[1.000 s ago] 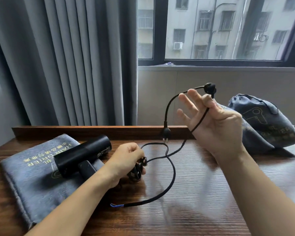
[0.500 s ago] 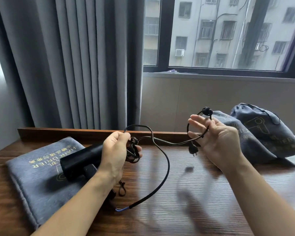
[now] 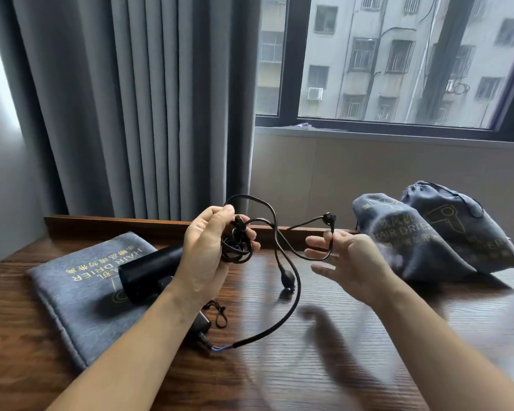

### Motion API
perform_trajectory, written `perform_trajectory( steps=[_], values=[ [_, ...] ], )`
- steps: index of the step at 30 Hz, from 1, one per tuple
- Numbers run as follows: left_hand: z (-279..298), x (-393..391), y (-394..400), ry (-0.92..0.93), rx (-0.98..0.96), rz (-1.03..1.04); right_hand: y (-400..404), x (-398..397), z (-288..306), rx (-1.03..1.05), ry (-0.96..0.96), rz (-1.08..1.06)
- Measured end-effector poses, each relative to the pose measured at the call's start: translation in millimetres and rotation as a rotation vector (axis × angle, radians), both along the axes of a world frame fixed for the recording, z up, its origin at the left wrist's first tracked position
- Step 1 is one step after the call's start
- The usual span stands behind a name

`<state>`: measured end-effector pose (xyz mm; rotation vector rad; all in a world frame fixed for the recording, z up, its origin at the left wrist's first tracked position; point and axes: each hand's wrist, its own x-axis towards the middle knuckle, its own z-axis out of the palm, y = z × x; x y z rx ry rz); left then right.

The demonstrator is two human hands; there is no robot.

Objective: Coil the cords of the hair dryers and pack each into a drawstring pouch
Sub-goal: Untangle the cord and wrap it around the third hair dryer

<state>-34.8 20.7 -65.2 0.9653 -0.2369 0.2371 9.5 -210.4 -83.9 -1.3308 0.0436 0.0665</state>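
- Table: dark wood grain, with a raised wooden lip along its far edge. The widest bare stretch lies in front of your right forearm, toward the near edge.
- Flat pouch: grey, gold "HAIR DRIER" print, lying at the table's left end, one corner close to the near edge.
- Two filled pouches: grey, necks drawn, leaning together at the table's right end against the far wall.
- Hair dryer: black, barrel resting on the flat pouch, its handle hidden under your left forearm.
- Cord: black, partly coiled; loose length arcs above the table's middle and drops to the dryer's handle, blue wire showing at that joint. The plug hangs just above the table.
- Your left hand: raised over the table's middle, fingers curled round the small coil.
- Your right hand: thumb and forefinger pinch the cord just below a bend; remaining fingers spread, blurred.
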Motion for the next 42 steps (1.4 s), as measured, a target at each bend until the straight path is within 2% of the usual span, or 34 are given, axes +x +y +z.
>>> perform_trajectory(
  steps=[5,10,16,21,22,24,26,27,29,31,33,39,42],
  values=[
    [-4.7,1.7,-2.5,-0.003,0.058,0.014,14.1,2.2,-9.4,-0.146,0.077,0.026],
    [-10.7,6.8,-5.2,0.004,0.104,0.097,34.0,-0.8,-0.2,-0.273,0.022,0.041],
    [-14.6,11.6,-6.0,0.035,0.087,0.148,45.9,-7.6,6.6,-0.395,0.048,-0.018],
    [-17.1,12.7,-6.2,0.044,0.116,0.170,46.4,-12.7,1.1,-0.326,0.009,0.016],
    [-17.4,12.8,-6.4,0.041,0.122,0.171,45.5,-13.4,-0.2,-0.382,0.006,0.002],
    [-18.1,12.9,-6.4,0.033,0.131,0.168,46.7,-22.3,-0.1,-0.633,-0.067,-0.062],
    [-19.1,13.5,-6.0,0.028,0.137,0.167,46.8,-39.9,0.5,-0.856,-0.252,-0.207],
    [-19.5,13.8,-5.8,0.027,0.141,0.167,46.4,-49.4,1.9,-0.902,-0.357,-0.276],
    [-20.6,14.3,-6.0,0.026,0.152,0.164,45.2,-61.7,8.7,-0.869,-0.473,-0.228],
    [-21.4,14.2,-6.6,0.024,0.158,0.153,42.7,-59.7,11.3,-0.802,-0.492,-0.030],
    [-22.8,14.7,-6.8,0.022,0.163,0.140,37.3,-51.7,10.7,-0.740,-0.479,0.056],
    [-24.8,17.5,-2.8,0.062,0.266,0.014,13.0,-19.5,7.2,-0.481,-0.486,-0.216],
    [-24.6,15.3,-1.9,0.113,0.331,-0.100,-2.6,2.9,1.5,-0.440,-0.492,-0.303]
  ],
)
